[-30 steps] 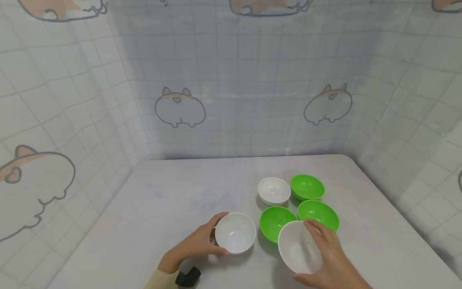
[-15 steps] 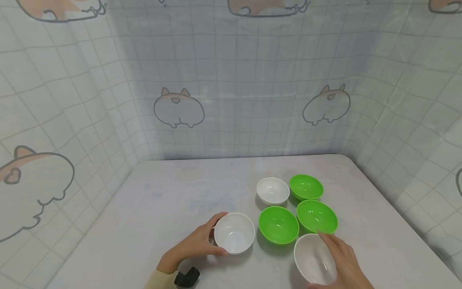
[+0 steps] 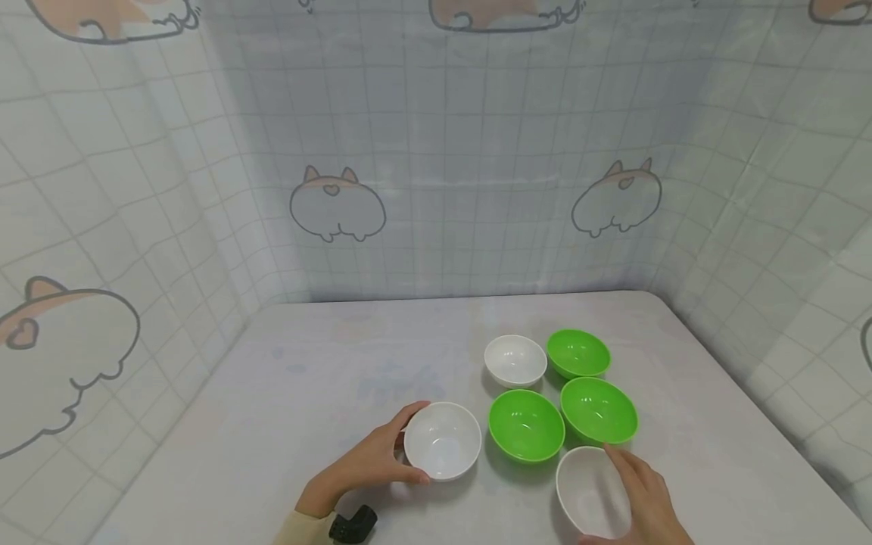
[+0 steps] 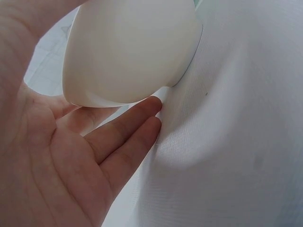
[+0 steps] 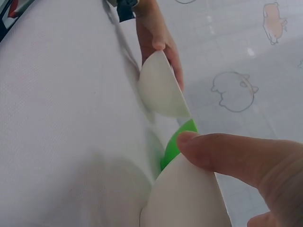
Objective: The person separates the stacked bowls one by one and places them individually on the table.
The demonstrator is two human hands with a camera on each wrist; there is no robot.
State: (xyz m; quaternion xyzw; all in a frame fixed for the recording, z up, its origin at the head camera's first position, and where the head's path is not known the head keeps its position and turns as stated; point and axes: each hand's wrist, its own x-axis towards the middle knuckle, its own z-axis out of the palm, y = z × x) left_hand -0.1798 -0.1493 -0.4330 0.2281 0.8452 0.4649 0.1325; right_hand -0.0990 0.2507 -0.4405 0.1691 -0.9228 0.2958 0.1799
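A white bowl stands upright on the table, its left side held by my left hand between thumb and fingers. In the left wrist view, that bowl's outer wall sits within the curve of the hand. Nearer and farther right, my right hand grips a second white bowl by its right side. The right wrist view shows the thumb on this bowl's rim; whether its base touches the table is hard to tell. A green bowl stands between the two, slightly farther back.
Another green bowl stands just beyond the right hand's bowl. Behind are a third green bowl and a third white bowl. A pale cloth covers the table; patterned curtains enclose its back and sides.
The right hand has moved its white bowl right and nearer to me, away from the front of the middle green bowl, mostly in the first half second. The left hand has stayed put.
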